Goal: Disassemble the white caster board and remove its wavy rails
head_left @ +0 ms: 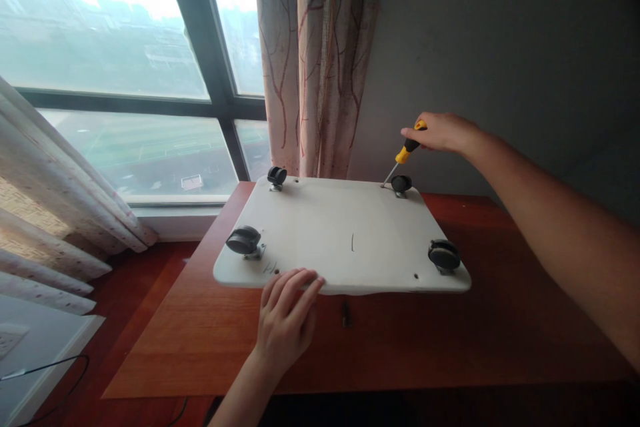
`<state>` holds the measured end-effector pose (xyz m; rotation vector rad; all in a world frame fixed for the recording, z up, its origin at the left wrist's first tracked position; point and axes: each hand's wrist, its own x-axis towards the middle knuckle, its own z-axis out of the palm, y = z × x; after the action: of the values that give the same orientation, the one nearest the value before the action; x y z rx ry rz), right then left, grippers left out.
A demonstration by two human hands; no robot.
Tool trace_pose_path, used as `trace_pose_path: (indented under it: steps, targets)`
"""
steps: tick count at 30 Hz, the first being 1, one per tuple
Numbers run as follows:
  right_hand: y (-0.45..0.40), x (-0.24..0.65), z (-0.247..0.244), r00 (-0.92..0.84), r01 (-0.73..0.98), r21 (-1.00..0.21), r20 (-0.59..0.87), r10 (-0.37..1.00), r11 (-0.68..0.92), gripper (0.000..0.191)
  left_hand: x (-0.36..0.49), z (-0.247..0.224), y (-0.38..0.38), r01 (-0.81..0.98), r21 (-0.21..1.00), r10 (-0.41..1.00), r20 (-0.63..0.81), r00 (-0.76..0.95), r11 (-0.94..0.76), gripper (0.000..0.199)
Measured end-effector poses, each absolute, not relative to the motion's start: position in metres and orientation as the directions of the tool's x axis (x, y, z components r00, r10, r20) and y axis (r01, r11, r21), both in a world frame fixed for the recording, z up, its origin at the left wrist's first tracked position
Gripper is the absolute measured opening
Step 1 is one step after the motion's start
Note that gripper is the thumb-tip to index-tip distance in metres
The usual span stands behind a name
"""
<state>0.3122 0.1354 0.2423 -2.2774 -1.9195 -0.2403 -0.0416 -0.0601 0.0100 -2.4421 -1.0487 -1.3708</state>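
A white board (pixel 320 227) with rounded corners lies on the table, with a black caster (pixel 243 240) at each corner pointing up. My right hand (pixel 443 132) is closed around the yellow and black handle of a screwdriver (pixel 402 155). Its metal shaft slants down to the left, and the tip meets the board at its far edge, beside the far right caster (pixel 401 184). At the near edge, my left hand (pixel 289 313) grips the board with its fingers over the top; the thumb is mostly hidden.
The reddish-brown wooden table (pixel 200 347) carries the board. A small dark object (pixel 347 313), too unclear to name, lies just in front of it. Behind are a patterned curtain (pixel 320 60), a grey wall and a large window. A cable (pixel 75 357) hangs at lower left.
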Motion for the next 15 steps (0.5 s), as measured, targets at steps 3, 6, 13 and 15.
trace_pose_path:
  steps: [3,6,13,15]
  targets:
    - [0.1347,0.3117,0.2395,0.243,0.961,0.053,0.303,0.922,-0.271,0.057,-0.0414,0.0109,-0.0601,0.642,0.199,0.505,0.796,0.334,-0.74,0.042]
    - [0.1361,0.3143,0.2391,0.142,0.988,0.018,0.283,0.949,-0.153,0.044,-0.0413,0.0109,-0.0601,0.639,0.199,0.501,0.798,0.334,-0.743,0.042]
    - [0.1321,0.3079,0.2406,0.151,0.988,-0.02,0.237,0.96,-0.15,0.058,-0.0415,0.009,-0.0599,0.636,0.195,0.496,0.8,0.338,-0.747,0.042]
    - [0.1313,0.3055,0.2395,0.196,0.975,0.037,0.312,0.93,-0.218,0.057,-0.0415,0.0093,-0.0598,0.636,0.189,0.494,0.799,0.343,-0.748,0.042]
